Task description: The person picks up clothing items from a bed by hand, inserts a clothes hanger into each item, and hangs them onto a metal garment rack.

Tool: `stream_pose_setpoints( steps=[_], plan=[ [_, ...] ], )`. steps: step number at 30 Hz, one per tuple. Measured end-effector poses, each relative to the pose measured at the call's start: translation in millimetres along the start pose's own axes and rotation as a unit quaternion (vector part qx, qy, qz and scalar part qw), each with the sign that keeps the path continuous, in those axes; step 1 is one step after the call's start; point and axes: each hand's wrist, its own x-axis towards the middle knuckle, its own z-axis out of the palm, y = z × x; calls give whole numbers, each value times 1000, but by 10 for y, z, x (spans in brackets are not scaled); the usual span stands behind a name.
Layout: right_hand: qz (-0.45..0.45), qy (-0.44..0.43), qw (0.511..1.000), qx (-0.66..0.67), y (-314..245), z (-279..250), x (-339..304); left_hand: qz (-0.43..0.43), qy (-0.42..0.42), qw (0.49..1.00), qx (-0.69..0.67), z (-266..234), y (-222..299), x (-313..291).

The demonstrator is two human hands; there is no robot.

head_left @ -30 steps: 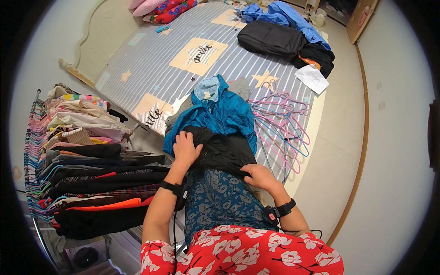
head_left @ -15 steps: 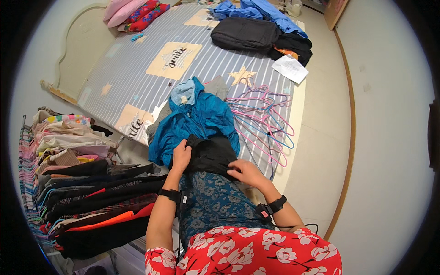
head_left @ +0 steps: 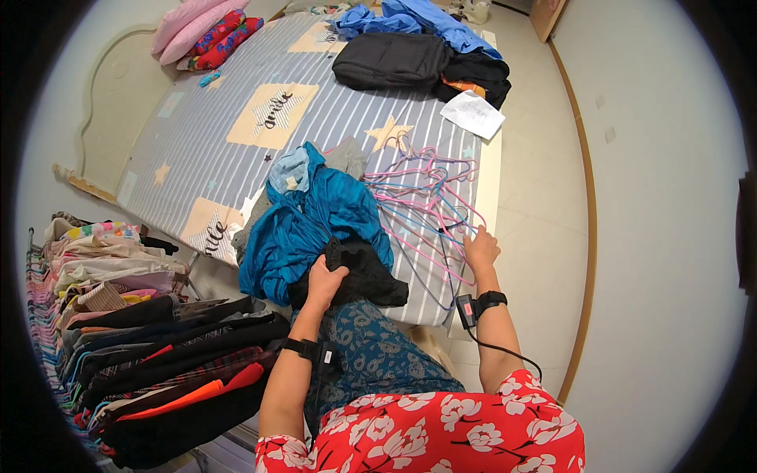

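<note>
My left hand (head_left: 325,285) is closed on the bunched edge of a black garment (head_left: 371,272), whose kind I cannot make out. The garment lies at the bed's near edge, over the lower part of a blue hooded jacket (head_left: 339,201). Its loose end spreads to the right of my left hand. Out to the right, my right hand (head_left: 482,251) has its fingers bent around the end of a hanger in a tangled pile of pink, blue and purple clothes hangers (head_left: 430,193). The fingers partly hide that hanger.
A rack of hanging clothes (head_left: 173,347) stands at left, beside the bed (head_left: 189,134). On the bed's far side lie a black bag (head_left: 390,61), blue cloth (head_left: 441,20), a white paper (head_left: 473,114) and folded pink and red bedding (head_left: 197,31). A wall rises at right.
My right hand has let go of the black garment and moved right to the hangers. My left hand still holds the garment, now more bunched. The whole view has shifted slightly.
</note>
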Motion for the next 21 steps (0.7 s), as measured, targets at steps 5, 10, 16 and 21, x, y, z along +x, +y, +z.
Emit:
stream_pose_setpoints(
  steps=[5,10,16,21],
  plan=[
    [0,12,997,80,71,171,96,21,79,997,-14,-17,-486,255],
    [-18,56,973,225,186,210,32,12,39,998,-47,45,-219,151],
    [54,17,904,424,157,184,-26,-35,80,996,-25,-21,-125,114],
    [188,-8,757,625,106,26,-3,-40,73,996,-13,37,55,-13]
  ],
)
